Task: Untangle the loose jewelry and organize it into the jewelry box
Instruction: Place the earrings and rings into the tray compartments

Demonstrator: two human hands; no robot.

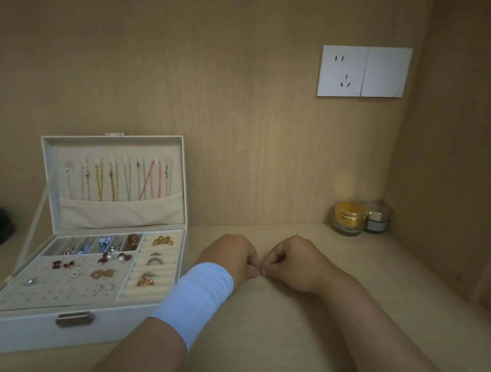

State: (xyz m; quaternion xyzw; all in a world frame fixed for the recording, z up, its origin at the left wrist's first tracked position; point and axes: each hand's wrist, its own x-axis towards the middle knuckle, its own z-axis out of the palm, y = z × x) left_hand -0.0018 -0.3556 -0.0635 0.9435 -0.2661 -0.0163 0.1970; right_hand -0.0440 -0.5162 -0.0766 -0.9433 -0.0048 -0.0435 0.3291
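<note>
While both hands rest on the surface (280, 328), the left hand (227, 256) and right hand (296, 263) meet fingertip to fingertip. Each grip is curled tight, thumb against forefinger; whatever lies between them is too small to make out. At 9 o'clock from the hands, just beside the left wrist, stands the jewelry box (24, 334), lid open and upright. Necklaces (117, 182) hang in the lid, rings (153, 259) sit in the padded rolls, and earrings (82, 269) dot the tray. At 1 o'clock, 2 jars (348, 217) stand in the corner, their labels too blurred to read.
</note>
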